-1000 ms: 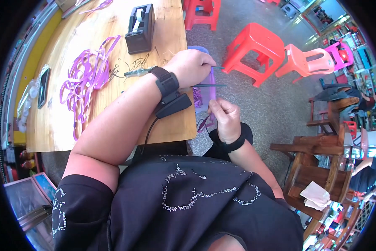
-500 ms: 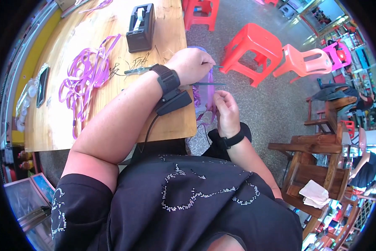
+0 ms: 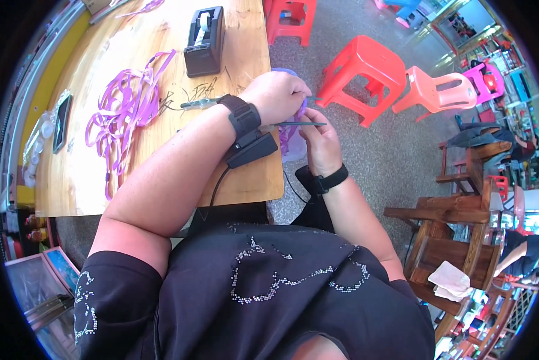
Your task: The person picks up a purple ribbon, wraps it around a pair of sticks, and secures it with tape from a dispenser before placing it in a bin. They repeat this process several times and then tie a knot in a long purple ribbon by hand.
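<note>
OK, left hand [image 3: 272,97] curled over the table [image 3: 245,183] edge, its hold hidden. Right hand [image 3: 322,147] has fingertips bunched at purple ribbon [image 3: 290,133] just past that edge; can't tell if pinching.

– Table [image 3: 248,183] finish?
– Lt. wood, smooth w/ sheen.
– Purple ribbon [image 3: 126,103]?
– Glossy; cloth or plastic, can't tell.
– Tape dispenser [image 3: 202,62]?
– Blk plastic, approx. matt.
– Red stool [image 3: 368,60]?
– Smooth plastic, semi-gloss.
</note>
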